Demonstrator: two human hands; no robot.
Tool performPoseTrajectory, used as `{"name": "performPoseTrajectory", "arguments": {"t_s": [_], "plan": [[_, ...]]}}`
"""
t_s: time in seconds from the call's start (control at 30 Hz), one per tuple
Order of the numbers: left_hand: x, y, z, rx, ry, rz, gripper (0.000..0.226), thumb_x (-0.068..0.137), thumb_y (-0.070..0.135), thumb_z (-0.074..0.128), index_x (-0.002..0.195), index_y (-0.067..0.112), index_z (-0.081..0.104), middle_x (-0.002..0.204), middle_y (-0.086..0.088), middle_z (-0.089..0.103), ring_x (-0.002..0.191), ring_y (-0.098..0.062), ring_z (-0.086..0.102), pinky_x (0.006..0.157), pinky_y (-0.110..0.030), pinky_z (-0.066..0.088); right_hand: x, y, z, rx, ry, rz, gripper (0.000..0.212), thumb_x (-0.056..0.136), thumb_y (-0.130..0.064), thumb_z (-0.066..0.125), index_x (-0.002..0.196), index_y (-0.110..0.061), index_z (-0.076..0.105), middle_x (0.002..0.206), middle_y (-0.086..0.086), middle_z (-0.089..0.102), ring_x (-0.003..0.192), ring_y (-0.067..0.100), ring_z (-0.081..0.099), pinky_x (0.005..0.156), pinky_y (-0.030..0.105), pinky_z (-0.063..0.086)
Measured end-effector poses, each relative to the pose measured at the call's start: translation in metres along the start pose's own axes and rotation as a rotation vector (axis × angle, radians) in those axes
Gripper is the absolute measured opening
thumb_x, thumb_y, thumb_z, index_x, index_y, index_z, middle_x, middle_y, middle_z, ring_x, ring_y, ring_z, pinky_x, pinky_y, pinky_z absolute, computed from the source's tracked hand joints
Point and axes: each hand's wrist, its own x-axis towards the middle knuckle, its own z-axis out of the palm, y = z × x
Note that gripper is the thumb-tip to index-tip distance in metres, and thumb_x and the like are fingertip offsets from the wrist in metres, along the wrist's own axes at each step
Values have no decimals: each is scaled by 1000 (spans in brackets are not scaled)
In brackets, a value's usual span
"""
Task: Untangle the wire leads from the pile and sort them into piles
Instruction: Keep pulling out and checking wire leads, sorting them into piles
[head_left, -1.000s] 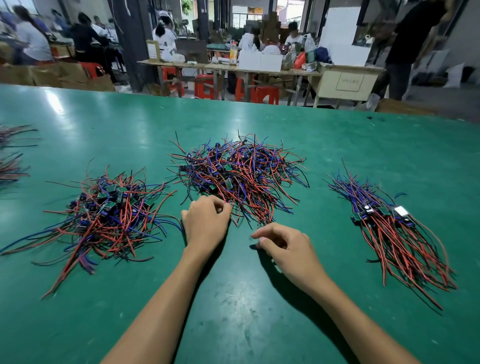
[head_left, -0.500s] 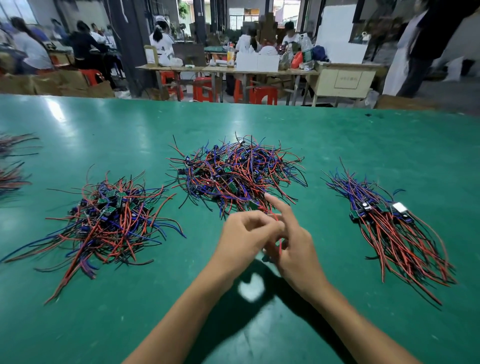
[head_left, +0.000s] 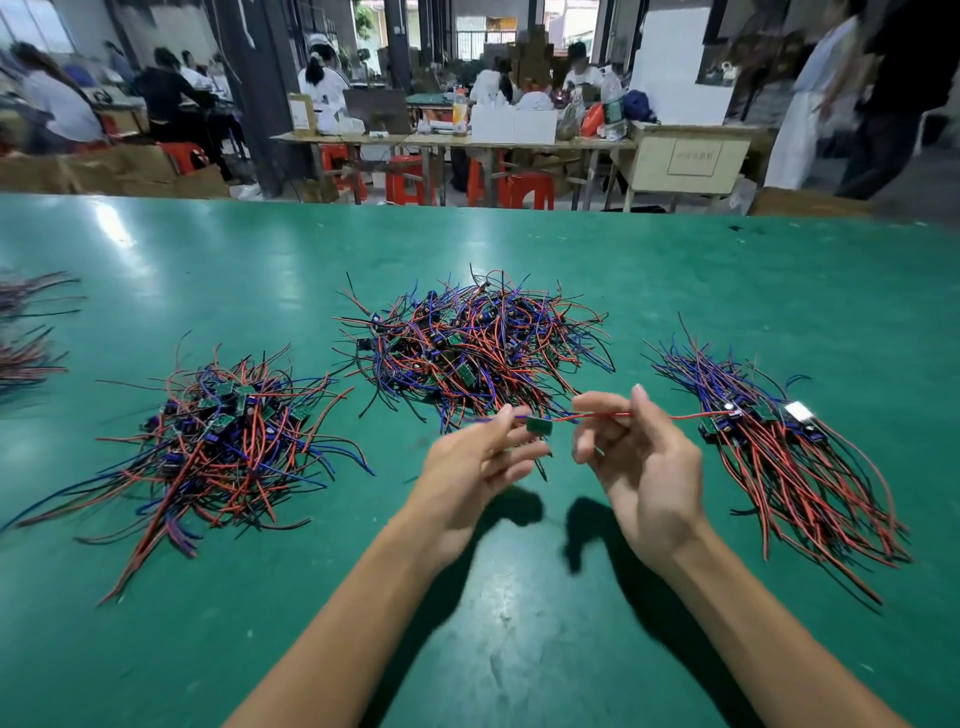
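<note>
Both hands grasped one wire lead (head_left: 537, 423): the left hand (head_left: 480, 460) near its small board, the right hand (head_left: 641, 460) pinched its red wire.

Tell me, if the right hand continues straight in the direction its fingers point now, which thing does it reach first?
The right hand points up and away from the person, so it would probably meet the middle tangled pile first, though depth is unclear. It pinches a red wire.
</note>
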Motion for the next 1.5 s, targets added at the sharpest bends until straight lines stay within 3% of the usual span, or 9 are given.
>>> {"name": "performPoseTrajectory", "arguments": {"t_s": [0.53, 0.63, 0.77, 0.87, 1.0, 1.17, 1.27, 1.37, 1.5], "plan": [[-4, 11, -2, 30, -14, 399, 18, 100, 8, 58, 113, 4, 69, 105, -14, 77, 101, -26, 74, 81, -23, 59, -1, -5, -3, 50, 67, 69, 47, 95, -25, 35, 100, -14, 81, 72, 11, 67, 69, 17, 60, 66, 26, 46], [-1, 38, -25, 183, 231, 785, 19, 99, 6, 61, 113, 1, 72, 108, -13, 76, 101, -26, 74, 90, -33, 59, 1, -5, -4, 2, 47, 112, 42, 85, -34, 47, 106, -15, 78, 79, 11, 69, 67, 18, 55, 67, 31, 40], [-2, 70, -92, 740, 819, 1263, 29, 101, 15, 62, 125, 1, 68, 132, -14, 65, 121, -19, 65, 105, -34, 51, 0, 0, -6, -53, 21, 156, 46, 80, -37, 53, 114, -13, 74, 85, 11, 71, 67, 17, 54, 67, 33, 38], [-6, 68, -141, 967, 1094, 1002, 31, 96, -2, 55, 125, -8, 65, 143, -24, 54, 129, -32, 57, 112, -25, 40, -2, 6, -8, -93, -4, 198, 49, 78, -38, 55, 115, -11, 73, 87, 12, 71, 68, 18, 54, 67, 34, 37], [-7, 58, -160, 1065, 1127, 390, 38, 86, -10, 59, 122, -3, 68, 150, -17, 49, 138, -37, 39, 112, -46, 37, -1, 11, -5, -126, -13, 246, 50, 74, -38, 57, 113, -12, 74, 87, 12, 71, 67, 17, 54, 66, 32, 39], [-7, 68, -132, 1192, 1257, 692, 52, 76, -9, 53, 113, 20, 76, 135, -8, 61, 128, -32, 46, 105, -44, 33, 0, 13, -7, -158, -3, 258, 41, 77, -33, 59, 108, -13, 76, 87, 14, 72, 68, 16, 56, 68, 30, 43], [3, 58, -105, 1244, 958, 910, 37, 82, 0, 53, 102, 22, 76, 113, -5, 70, 108, -30, 58, 93, -42, 41, 1, 15, -8, -180, 5, 261, 36, 82, -27, 55, 107, -13, 76, 86, 14, 72, 68, 15, 56, 71, 29, 43], [29, 29, -89, 1455, 702, 655, 27, 98, 29, 53, 115, 19, 72, 118, -4, 70, 110, -25, 59, 97, -39, 39, 1, 18, -9, -208, 4, 266, 32, 92, -20, 50, 108, -12, 76, 88, 15, 72, 70, 15, 57, 71, 27, 45], [59, 16, -97, 1656, 780, 399, 48, 101, 48, 46, 123, 11, 66, 124, -12, 63, 117, -30, 50, 96, -42, 40, 0, 21, -6, -250, -16, 233, 30, 89, -23, 54, 108, -13, 75, 86, 13, 73, 68, 13, 57, 68, 22, 48]]}}
